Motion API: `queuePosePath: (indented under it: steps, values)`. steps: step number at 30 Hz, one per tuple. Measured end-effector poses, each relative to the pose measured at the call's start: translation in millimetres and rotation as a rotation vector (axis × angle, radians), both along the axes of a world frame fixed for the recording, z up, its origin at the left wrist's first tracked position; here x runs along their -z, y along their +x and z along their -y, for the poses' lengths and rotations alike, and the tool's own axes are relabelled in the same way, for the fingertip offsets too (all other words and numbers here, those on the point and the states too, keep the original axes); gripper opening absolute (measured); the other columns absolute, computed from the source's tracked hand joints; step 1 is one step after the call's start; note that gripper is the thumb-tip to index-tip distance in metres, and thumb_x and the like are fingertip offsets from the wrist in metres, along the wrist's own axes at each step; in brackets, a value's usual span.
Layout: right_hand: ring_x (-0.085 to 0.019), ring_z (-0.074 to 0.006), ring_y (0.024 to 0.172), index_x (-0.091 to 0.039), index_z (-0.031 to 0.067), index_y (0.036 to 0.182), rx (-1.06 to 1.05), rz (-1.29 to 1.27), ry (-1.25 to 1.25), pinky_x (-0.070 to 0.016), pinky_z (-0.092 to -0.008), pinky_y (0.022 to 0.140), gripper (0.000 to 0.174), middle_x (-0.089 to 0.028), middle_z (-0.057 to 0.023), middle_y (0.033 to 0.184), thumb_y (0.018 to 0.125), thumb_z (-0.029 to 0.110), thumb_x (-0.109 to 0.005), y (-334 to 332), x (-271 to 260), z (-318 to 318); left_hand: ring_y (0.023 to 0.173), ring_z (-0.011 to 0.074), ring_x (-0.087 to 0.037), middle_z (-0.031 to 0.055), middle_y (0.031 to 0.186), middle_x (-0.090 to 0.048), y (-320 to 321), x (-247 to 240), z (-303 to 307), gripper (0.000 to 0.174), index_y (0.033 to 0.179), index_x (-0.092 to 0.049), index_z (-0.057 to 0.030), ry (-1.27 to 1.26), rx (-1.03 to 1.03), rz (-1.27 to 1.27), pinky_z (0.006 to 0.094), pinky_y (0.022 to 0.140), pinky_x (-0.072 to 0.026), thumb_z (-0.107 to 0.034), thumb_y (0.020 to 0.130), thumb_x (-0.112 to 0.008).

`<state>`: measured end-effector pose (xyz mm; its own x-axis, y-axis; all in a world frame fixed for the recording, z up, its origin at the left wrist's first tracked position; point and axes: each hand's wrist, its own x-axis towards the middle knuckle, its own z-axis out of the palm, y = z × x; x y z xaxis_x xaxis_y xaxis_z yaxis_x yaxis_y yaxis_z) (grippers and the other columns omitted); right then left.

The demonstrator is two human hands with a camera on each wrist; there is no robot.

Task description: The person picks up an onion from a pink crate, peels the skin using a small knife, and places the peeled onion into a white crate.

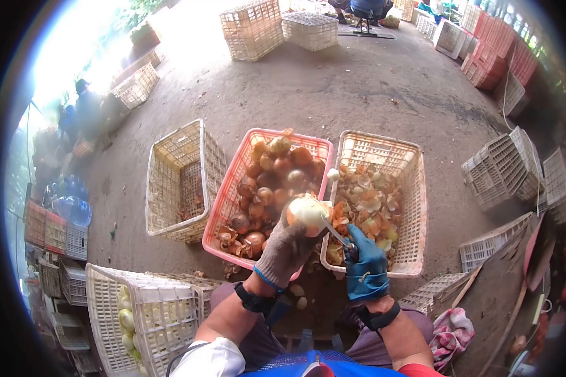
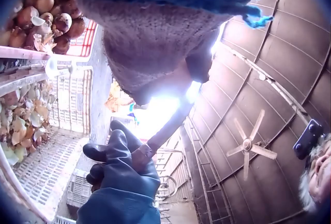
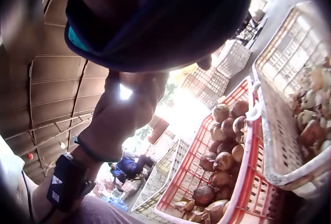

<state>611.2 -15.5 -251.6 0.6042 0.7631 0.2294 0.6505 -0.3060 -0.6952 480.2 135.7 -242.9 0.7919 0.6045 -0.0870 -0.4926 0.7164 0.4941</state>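
In the head view my left hand [image 1: 286, 254], in a grey-brown knit glove, grips an onion [image 1: 309, 211] from below. Pale bare flesh shows on its upper side, and orange-brown skin clings at its edges. My right hand [image 1: 366, 267], wearing a blue rubber glove, holds a small knife [image 1: 338, 235] by its dark handle; the blade points up-left to the onion's right side. Both hands are over the near edges of two crates. The left wrist view shows the knit glove [image 2: 150, 48] large above the blue glove [image 2: 124, 164]; the onion is hidden there.
A pink crate [image 1: 324, 151] of unpeeled onions stands ahead, beside a white crate [image 1: 415, 207] of peelings. Left of them is another white crate [image 1: 163, 220]. Peeled onions [image 1: 126, 322] fill a crate at lower left. Stacked crates [image 1: 253, 31] stand farther off; people sit beyond.
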Motion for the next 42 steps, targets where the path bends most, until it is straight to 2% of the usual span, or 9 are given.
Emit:
queuePosePath:
  steps: [6, 12, 15, 21, 27, 33, 36, 39, 42]
  values:
    - [-0.07, -0.0413, 0.098, -0.066, 0.0062, 0.133, -0.002, -0.24, -0.006, -0.0546, -0.046, 0.084, 0.039, -0.072, -0.0231, 0.109, 0.094, 0.008, -0.069, -6, 7, -1, 0.13, 0.0276, -0.058, 0.0132, 0.141, -0.056, 1, -8, 0, 0.068, 0.15, -0.041, -0.0114, 0.059, 0.008, -0.036, 0.0427, 0.11, -0.0516, -0.015, 0.091, -0.075]
    - [-0.068, -0.0468, 0.094, -0.062, 0.0092, 0.134, -0.032, -0.028, -0.005, -0.0555, -0.0515, 0.079, 0.035, -0.071, -0.0245, 0.106, 0.102, 0.018, -0.054, -4, 2, -1, 0.129, 0.0286, -0.06, 0.0124, 0.145, -0.055, 2, -1, 3, 0.074, 0.154, -0.04, -0.0087, 0.108, -0.018, -0.117, 0.0446, 0.111, -0.0518, -0.025, 0.093, -0.079]
    - [-0.073, -0.0352, 0.09, -0.068, 0.0024, 0.129, -0.018, -0.057, 0.088, -0.0569, -0.0429, 0.082, 0.03, -0.075, -0.0185, 0.107, 0.102, 0.017, -0.067, 0, 17, -3, 0.128, 0.0282, -0.061, 0.0118, 0.145, -0.056, 2, -3, 3, 0.078, 0.153, -0.04, -0.0086, 0.157, -0.007, -0.125, 0.0451, 0.11, -0.0522, -0.027, 0.09, -0.081]
    - [-0.067, -0.0117, 0.074, -0.074, 0.0062, 0.117, -0.02, -1.047, 0.01, -0.0521, -0.027, 0.067, 0.022, -0.074, -0.0018, 0.091, 0.1, 0.019, -0.073, -11, 7, -3, 0.126, 0.0287, -0.062, 0.0122, 0.14, -0.057, -1, -8, -2, 0.075, 0.149, -0.043, -0.0089, 0.167, 0.008, -0.167, 0.0449, 0.108, -0.0544, -0.016, 0.086, -0.083]
    - [-0.062, -0.0059, 0.069, -0.074, 0.0081, 0.118, -0.165, -1.288, -0.23, -0.0492, -0.0219, 0.064, 0.023, -0.071, 0.002, 0.086, 0.103, 0.025, -0.068, 10, -7, 1, 0.124, 0.0288, -0.062, 0.0115, 0.135, -0.058, 1, -6, -3, 0.072, 0.145, -0.045, -0.0094, 0.176, 0.004, -0.2, 0.0484, 0.106, -0.0565, -0.008, 0.083, -0.082]
    - [-0.067, -0.0137, 0.075, -0.073, 0.0043, 0.118, -0.058, -0.955, -0.097, -0.052, -0.0297, 0.066, 0.032, -0.073, -0.0044, 0.089, 0.103, 0.031, -0.067, -1, 9, 6, 0.126, 0.0275, -0.061, 0.0113, 0.137, -0.058, 0, 1, -7, 0.073, 0.146, -0.045, -0.0084, 0.198, 0.011, -0.193, 0.0494, 0.107, -0.0556, -0.014, 0.085, -0.084]
    - [-0.07, -0.0269, 0.079, -0.07, 0.0029, 0.124, -0.146, -0.172, 0.217, -0.0525, -0.0377, 0.068, 0.033, -0.073, -0.0128, 0.092, 0.104, 0.028, -0.063, 2, 18, 0, 0.127, 0.027, -0.06, 0.0113, 0.138, -0.057, 0, 8, -6, 0.074, 0.148, -0.044, -0.0064, 0.164, 0.034, -0.171, 0.0483, 0.108, -0.0545, -0.02, 0.086, -0.084]
    - [-0.068, -0.0429, 0.083, -0.065, 0.007, 0.129, -0.167, -0.015, 0.052, -0.0517, -0.0501, 0.07, 0.031, -0.069, -0.0212, 0.094, 0.105, 0.026, -0.055, 8, -6, 2, 0.127, 0.027, -0.061, 0.0114, 0.14, -0.057, -3, 5, -4, 0.076, 0.149, -0.043, -0.0048, 0.152, 0.1, -0.201, 0.048, 0.11, -0.0534, -0.026, 0.088, -0.084]
    - [-0.067, -0.044, 0.086, -0.065, 0.003, 0.132, -0.173, 0.105, -0.075, -0.0514, -0.0487, 0.074, 0.034, -0.068, -0.024, 0.093, 0.105, 0.021, -0.053, 12, -18, 3, 0.127, 0.027, -0.061, 0.0115, 0.14, -0.057, -2, -4, 0, 0.08, 0.149, -0.043, -0.0044, 0.172, 0.148, -0.208, 0.0464, 0.11, -0.053, -0.031, 0.086, -0.085]
